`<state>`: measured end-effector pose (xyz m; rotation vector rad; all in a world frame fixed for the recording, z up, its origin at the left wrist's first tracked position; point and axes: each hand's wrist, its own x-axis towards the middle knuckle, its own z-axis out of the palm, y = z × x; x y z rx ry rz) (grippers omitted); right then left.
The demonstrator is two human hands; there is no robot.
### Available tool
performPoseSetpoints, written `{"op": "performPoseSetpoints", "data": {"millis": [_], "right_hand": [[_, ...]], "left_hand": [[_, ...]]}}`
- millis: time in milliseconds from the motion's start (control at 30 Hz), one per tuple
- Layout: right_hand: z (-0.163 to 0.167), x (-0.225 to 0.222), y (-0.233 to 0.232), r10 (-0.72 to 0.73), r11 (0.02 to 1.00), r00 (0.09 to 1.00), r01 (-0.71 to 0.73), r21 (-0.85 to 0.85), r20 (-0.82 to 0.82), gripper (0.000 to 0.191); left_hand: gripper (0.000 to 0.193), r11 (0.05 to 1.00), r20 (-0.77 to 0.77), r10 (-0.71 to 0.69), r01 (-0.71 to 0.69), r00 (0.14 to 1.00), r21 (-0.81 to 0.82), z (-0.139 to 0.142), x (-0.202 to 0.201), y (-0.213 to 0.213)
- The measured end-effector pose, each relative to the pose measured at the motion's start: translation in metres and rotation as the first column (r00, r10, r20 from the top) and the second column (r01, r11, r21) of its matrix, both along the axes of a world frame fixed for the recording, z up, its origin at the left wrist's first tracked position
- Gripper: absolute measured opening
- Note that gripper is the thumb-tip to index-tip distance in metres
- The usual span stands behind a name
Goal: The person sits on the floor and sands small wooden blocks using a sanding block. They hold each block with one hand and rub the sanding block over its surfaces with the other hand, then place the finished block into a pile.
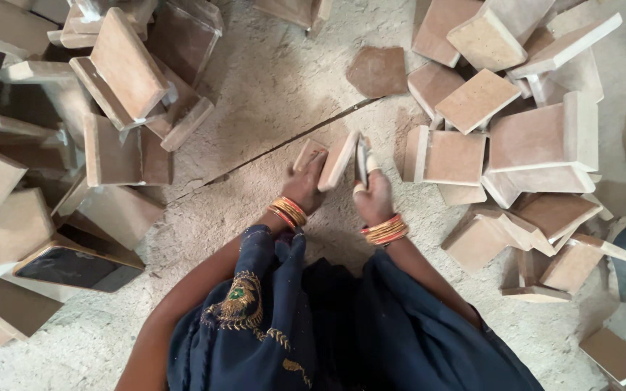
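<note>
While the left hand [304, 185] keeps its grip clamped on a small tan board [337, 161] held on edge just above the floor [269, 94], the right hand [373, 194] is closed around a thin pale tool [362, 159] set against that board's right face. Another small block [307, 153] lies just beside the left fingers. Open dusty floor runs ahead of the hands, crossed by a slanting crack [291, 141], with one flat brown scrap [377, 71] lying well apart. Piles of square tan boards hem both sides: a left heap [121, 69] and a right heap [537, 137], edges jutting at all angles. A dark glossy slab [74, 266] lies low at the left.
</note>
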<state>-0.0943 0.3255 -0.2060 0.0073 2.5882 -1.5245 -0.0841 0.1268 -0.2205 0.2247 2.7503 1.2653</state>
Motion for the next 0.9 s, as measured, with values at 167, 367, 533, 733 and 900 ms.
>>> {"op": "performPoseSetpoints", "data": {"millis": [167, 367, 533, 733, 900], "right_hand": [[0.042, -0.009, 0.015, -0.048, 0.985, 0.998, 0.041, -0.169, -0.036, 0.046], [0.071, -0.004, 0.015, 0.068, 0.969, 0.986, -0.101, -0.224, -0.151, 0.062], [0.055, -0.017, 0.026, 0.142, 0.886, 0.973, -0.206, 0.415, 0.181, 0.033], [0.056, -0.078, 0.049, 0.589, 0.618, 0.802, -0.528, 0.583, 0.101, 0.039], [0.101, -0.108, 0.045, 0.616, 0.384, 0.739, -0.584, 0.715, 0.273, 0.030]], "left_hand": [[0.059, 0.956, 0.227, -0.222, 0.257, 0.948, -0.140, 0.052, -0.053, -0.057], [0.051, 0.900, 0.322, -0.374, 0.424, 0.870, -0.101, 0.090, -0.100, -0.113], [0.050, 0.916, 0.418, -0.290, 0.377, 0.861, -0.140, 0.082, -0.117, -0.094], [0.061, 0.955, -0.045, 0.129, -0.136, 0.991, -0.264, 0.036, -0.104, -0.048], [0.098, 0.838, -0.020, 0.533, -0.531, 0.846, -0.122, 0.005, -0.058, -0.043]]}}
